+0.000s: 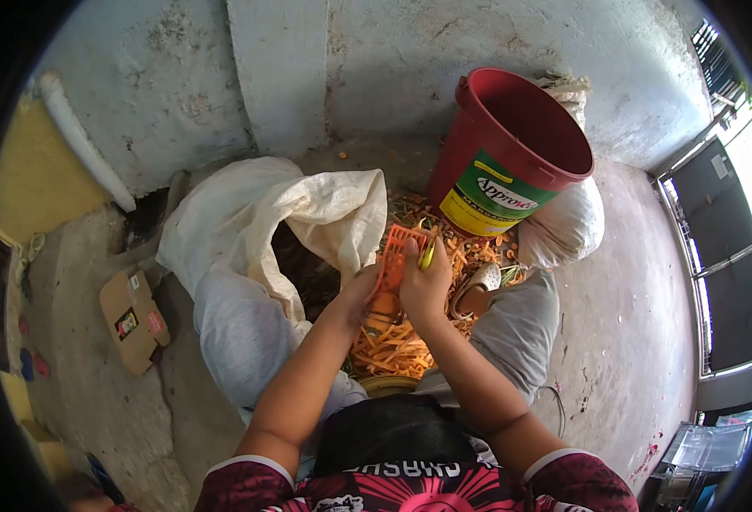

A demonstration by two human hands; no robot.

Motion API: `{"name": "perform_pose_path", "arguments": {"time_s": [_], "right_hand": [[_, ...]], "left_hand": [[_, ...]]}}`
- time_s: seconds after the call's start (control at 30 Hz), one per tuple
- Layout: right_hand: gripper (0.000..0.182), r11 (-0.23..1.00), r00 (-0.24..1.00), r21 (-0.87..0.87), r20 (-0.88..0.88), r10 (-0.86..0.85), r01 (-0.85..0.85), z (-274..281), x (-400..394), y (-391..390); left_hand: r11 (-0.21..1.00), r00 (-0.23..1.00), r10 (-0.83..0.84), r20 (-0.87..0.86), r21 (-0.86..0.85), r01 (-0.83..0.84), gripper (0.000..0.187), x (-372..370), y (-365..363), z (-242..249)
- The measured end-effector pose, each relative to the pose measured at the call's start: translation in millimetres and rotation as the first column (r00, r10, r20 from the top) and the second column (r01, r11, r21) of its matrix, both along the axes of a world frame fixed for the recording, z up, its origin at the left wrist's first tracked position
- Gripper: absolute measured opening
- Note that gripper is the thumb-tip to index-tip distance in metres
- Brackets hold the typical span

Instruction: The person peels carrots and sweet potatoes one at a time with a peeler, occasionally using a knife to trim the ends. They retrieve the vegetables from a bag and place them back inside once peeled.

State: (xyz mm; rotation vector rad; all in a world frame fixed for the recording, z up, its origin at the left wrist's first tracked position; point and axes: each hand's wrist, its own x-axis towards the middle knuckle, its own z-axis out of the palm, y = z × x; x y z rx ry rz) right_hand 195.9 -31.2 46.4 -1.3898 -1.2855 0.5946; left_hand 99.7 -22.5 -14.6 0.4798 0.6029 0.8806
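My left hand (pixel 363 288) is closed around the lower left side of an orange slotted piece (pixel 399 242), which looks like plastic; its exact kind I cannot make out. Close beside it, my right hand (pixel 425 280) is closed on a small tool with a yellow handle (pixel 428 253), whose working end I cannot make out. Orange peelings, like carrot shavings (pixel 393 352), lie heaped below both hands, between my legs. An open white woven sack (pixel 342 200) stands just left of my hands, its inside dark.
A dark red bucket (pixel 470 158) with a green and yellow label stands ahead to the right, peelings around its base. Behind it leans a full white sack (pixel 574 224). Flattened cardboard (pixel 134 320) lies on the floor at left. A wall (pixel 393 77) rises ahead.
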Motion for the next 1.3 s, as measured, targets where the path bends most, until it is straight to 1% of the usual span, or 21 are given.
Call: {"name": "perform_pose_path", "arguments": {"time_s": [0.03, 0.07, 0.13, 0.23, 0.3, 0.37, 0.4, 0.47, 0.5, 0.53, 0.57, 0.6, 0.67, 0.73, 0.83, 0.87, 0.97, 1.07, 1.17, 1.27, 1.3], "right_hand": [[0.019, 1.000, 0.999, -0.019, 0.044, -0.017, 0.018, 3.0, -0.5, 1.2], [0.017, 0.997, 0.993, 0.030, 0.095, -0.074, 0.071, 5.2, 1.0, 5.3], [0.020, 0.980, 0.978, 0.069, 0.082, -0.194, 0.189, -5.9, 22.3, 32.8], [0.020, 0.897, 0.895, 0.183, 0.125, -0.428, 0.403, -9.7, 63.7, 72.3], [0.019, 0.821, 0.848, 0.289, 0.054, -0.528, 0.493, -9.7, 86.6, 89.0], [0.015, 0.810, 0.857, 0.310, -0.029, -0.514, 0.497, -4.1, 107.8, 96.0], [0.014, 0.804, 0.859, 0.319, -0.069, -0.508, 0.501, -1.9, 112.9, 95.9], [0.014, 0.840, 0.912, 0.361, -0.105, -0.396, 0.406, -2.4, 111.5, 93.1], [0.014, 0.852, 0.934, 0.382, -0.122, -0.336, 0.357, -2.1, 107.3, 89.6], [0.014, 0.922, 0.944, 0.260, -0.244, -0.224, 0.286, 3.1, 92.4, 78.6], [0.013, 0.967, 0.963, 0.156, -0.209, -0.168, 0.202, 1.8, 81.8, 68.5], [0.012, 0.992, 0.978, 0.047, -0.180, -0.107, 0.117, -0.2, 71.3, 58.0], [0.013, 0.998, 0.994, -0.032, -0.103, 0.046, -0.049, 0.4, 42.0, 32.8], [0.016, 0.990, 0.989, 0.004, -0.048, 0.138, -0.138, -8.4, 27.9, 17.3], [0.020, 0.993, 0.993, -0.034, -0.049, 0.109, -0.110, -2.1, 15.8, 3.6], [0.020, 0.989, 0.988, -0.081, -0.100, 0.115, -0.123, 2.5, 14.7, 0.7], [0.021, 0.996, 0.996, -0.035, -0.031, 0.086, -0.087, 1.6, 11.6, -4.1], [0.022, 1.000, 0.987, 0.021, 0.160, -0.003, 0.000, -2.5, 9.2, -4.7], [0.021, 0.998, 0.985, 0.005, 0.160, -0.061, 0.061, -2.7, 9.0, -1.6], [0.021, 0.999, 0.985, -0.008, 0.163, -0.049, 0.051, 2.2, 8.3, -0.4], [0.021, 0.994, 0.982, -0.005, 0.151, -0.110, 0.112, -0.2, 12.0, 5.7]], "left_hand": [[0.997, 0.998, -0.057, 0.038, 0.052, 0.055, 0.032, -2.0, 0.9, -4.2], [0.991, 0.992, -0.128, 0.017, 0.039, 0.127, 0.033, -2.3, 2.1, -7.2], [0.964, 0.964, -0.267, -0.020, 0.010, 0.267, 0.035, -3.3, 5.1, -8.4], [0.974, 0.973, -0.222, -0.070, -0.065, 0.217, 0.036, -0.4, -2.5, 10.5], [0.976, 0.973, -0.198, -0.114, -0.111, 0.186, 0.037, -1.2, -4.1, 20.2], [0.975, 0.969, -0.185, -0.161, -0.155, 0.160, 0.038, -0.4, -5.1, 25.3], [0.977, 0.980, -0.138, -0.142, -0.181, 0.112, 0.039, 1.9, -5.5, 28.9], [0.973, 0.993, -0.039, -0.111, -0.232, 0.012, 0.040, 5.9, -3.8, 35.2], [0.975, 0.998, -0.058, -0.040, -0.218, 0.048, 0.041, 4.8, -1.2, 26.5], [0.976, 0.996, -0.078, 0.031, -0.201, 0.083, 0.042, 2.9, 3.3, 9.8], [0.976, 0.990, -0.100, 0.101, -0.183, 0.117, 0.043, 2.4, 7.3, -4.6], [0.976, 0.989, -0.105, 0.100, -0.181, 0.122, 0.042, 3.2, 9.8, -12.0], [0.976, 0.989, -0.115, 0.096, -0.177, 0.130, 0.040, 4.0, 12.7, -20.4], [0.976, 0.983, -0.124, 0.137, -0.162, 0.146, 0.037, 4.7, 10.1, -8.2], [0.986, 0.972, -0.088, 0.217, -0.120, 0.116, 0.031, 6.8, 8.5, -10.2], [0.990, 0.966, -0.071, 0.247, -0.103, 0.099, 0.029, 7.6, 8.1, -12.6], [0.990, 0.960, -0.068, 0.271, -0.101, 0.099, 0.026, 6.4, 5.2, -8.8], [0.968, 0.963, 0.035, 0.269, -0.249, 0.034, 0.023, 12.5, 1.3, -0.9], [0.979, 0.990, -0.077, 0.119, -0.181, 0.098, 0.024, 8.1, -0.7, 10.3], [0.950, 0.978, 0.004, 0.209, -0.305, 0.062, 0.025, 13.7, -0.5, 14.0], [0.959, 0.980, -0.049, 0.195, -0.266, 0.101, 0.025, 13.0, -2.2, 14.6]]}}
